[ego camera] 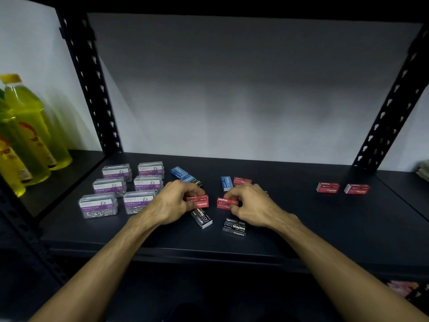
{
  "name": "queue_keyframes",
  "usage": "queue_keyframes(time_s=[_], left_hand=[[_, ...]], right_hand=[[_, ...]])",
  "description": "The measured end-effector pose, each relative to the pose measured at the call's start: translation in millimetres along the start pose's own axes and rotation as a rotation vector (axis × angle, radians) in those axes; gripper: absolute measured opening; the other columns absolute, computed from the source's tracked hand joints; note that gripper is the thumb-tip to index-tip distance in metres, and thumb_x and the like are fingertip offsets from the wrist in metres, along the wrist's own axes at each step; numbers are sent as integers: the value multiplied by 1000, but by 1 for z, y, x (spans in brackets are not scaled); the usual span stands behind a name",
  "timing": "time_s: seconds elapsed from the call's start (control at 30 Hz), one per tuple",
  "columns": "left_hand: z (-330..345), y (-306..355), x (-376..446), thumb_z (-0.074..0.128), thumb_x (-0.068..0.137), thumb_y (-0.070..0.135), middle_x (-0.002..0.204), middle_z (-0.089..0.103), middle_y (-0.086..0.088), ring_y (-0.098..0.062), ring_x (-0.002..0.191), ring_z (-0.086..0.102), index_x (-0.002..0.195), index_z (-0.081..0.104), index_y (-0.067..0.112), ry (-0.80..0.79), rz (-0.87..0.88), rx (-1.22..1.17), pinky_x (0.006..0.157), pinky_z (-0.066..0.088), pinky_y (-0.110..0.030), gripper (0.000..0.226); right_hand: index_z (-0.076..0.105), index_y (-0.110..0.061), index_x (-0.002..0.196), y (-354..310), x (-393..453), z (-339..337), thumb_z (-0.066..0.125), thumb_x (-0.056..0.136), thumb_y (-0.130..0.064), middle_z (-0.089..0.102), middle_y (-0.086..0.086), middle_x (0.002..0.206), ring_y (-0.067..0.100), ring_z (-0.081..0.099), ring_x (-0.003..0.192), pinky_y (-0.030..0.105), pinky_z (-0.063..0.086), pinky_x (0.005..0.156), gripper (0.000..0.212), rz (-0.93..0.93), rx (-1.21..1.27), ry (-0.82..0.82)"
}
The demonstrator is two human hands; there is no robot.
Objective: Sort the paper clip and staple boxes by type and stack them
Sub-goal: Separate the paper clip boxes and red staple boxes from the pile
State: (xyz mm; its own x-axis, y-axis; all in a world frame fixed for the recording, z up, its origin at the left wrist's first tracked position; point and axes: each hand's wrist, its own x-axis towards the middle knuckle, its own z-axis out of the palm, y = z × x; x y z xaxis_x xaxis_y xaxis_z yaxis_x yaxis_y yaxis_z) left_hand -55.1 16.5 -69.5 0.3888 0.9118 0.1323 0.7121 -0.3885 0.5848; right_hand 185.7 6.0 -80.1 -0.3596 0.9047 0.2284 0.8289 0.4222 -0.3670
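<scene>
My left hand (173, 201) pinches a red staple box (200, 201) at the middle of the dark shelf (301, 224). My right hand (251, 202) pinches another red staple box (225, 203) beside it. Two black staple boxes (202, 218) (234, 227) lie just in front of them. Behind are blue staple boxes (180, 172) (226, 183) and one more red box (242, 181). Two red boxes (327, 187) (356, 189) sit side by side at the right. Several clear paper clip boxes (98, 205) stand in two columns at the left.
Yellow bottles (30, 126) stand on the neighbouring shelf bay to the left. Black perforated uprights (92, 89) (392, 108) frame the bay, with a white wall behind. A pale bundle (423, 169) shows at the far right edge.
</scene>
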Motion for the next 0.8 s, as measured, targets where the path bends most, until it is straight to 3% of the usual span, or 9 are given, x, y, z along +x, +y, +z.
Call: queue_keyframes(time_s=[0.17, 0.27, 0.4, 0.57, 0.7, 0.8], left_hand=[[-2, 2, 1, 75, 85, 14, 103, 73, 16, 7, 94, 65, 114, 71, 26, -9, -4, -17, 87, 51, -15, 32], [-4, 9, 5, 73, 86, 10, 101, 72, 16, 5, 84, 68, 116, 70, 25, -16, -10, -41, 78, 53, -12, 34], [-1, 24, 17, 68, 89, 4, 104, 73, 10, 0, 83, 69, 117, 69, 21, -26, 16, -92, 69, 55, -14, 33], [13, 48, 36, 72, 87, 9, 106, 74, 10, -3, 96, 67, 116, 71, 21, -50, 81, -42, 89, 51, -20, 31], [29, 69, 53, 74, 85, 11, 104, 72, 14, 1, 94, 65, 114, 72, 25, -77, 114, -10, 88, 49, -17, 32], [44, 87, 65, 73, 84, 8, 95, 71, 17, 9, 82, 64, 110, 73, 25, -92, 131, -38, 80, 51, -14, 31]], right_hand=[[70, -21, 115, 4, 0, 0, 63, 88, -17, 68, -12, 106, -5, 51, 83, 2, 32, 67, 28, 12, 63, -32], [69, -21, 116, 6, -3, -5, 62, 89, -16, 59, -21, 94, -12, 52, 75, 1, 35, 61, 28, 33, 104, -40], [70, -22, 114, 18, -10, -17, 61, 88, -13, 60, -17, 88, -8, 56, 68, 4, 36, 58, 28, 63, 108, -24], [70, -24, 114, 39, -24, -39, 62, 89, -15, 59, -16, 100, -7, 53, 75, 5, 37, 61, 28, 81, 90, 14], [71, -24, 107, 58, -41, -59, 63, 89, -15, 61, -17, 93, -5, 55, 80, 7, 37, 64, 22, 126, 81, 45], [71, -24, 102, 77, -57, -71, 63, 87, -14, 62, -17, 93, -6, 57, 79, 5, 39, 63, 21, 183, 72, 70]])
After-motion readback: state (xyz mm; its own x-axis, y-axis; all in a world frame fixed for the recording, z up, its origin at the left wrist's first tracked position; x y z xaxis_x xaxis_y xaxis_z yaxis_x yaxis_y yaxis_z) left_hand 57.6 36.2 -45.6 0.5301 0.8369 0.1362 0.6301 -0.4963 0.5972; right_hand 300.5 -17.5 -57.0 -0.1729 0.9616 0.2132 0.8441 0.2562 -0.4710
